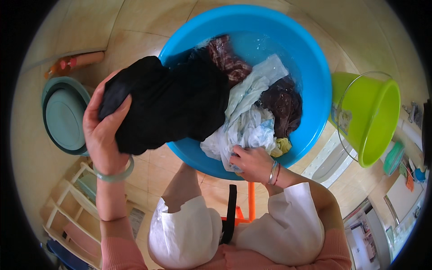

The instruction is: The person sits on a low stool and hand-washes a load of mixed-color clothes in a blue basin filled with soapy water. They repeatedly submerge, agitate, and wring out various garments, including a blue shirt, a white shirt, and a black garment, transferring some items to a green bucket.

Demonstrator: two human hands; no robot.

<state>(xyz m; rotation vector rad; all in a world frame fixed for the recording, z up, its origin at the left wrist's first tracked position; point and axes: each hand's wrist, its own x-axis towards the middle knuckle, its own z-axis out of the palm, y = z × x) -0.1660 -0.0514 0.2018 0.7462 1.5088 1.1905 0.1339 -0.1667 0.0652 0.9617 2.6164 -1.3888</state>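
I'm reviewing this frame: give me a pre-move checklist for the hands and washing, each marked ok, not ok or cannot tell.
1. Left hand holding the black cloth: ok.
2. Right hand at the white cloth: ok.
3. Right grip closed on it: cannot tell.
4. Black cloth entirely over the blue basin: not ok, its left part extends past the rim.
5. Water in the basin: ok.
6. Green bucket clear of the basin: cannot tell.

Matt black cloth, wrinkled white cloth, smooth blue plastic tub, glossy lime-green plastic bucket.
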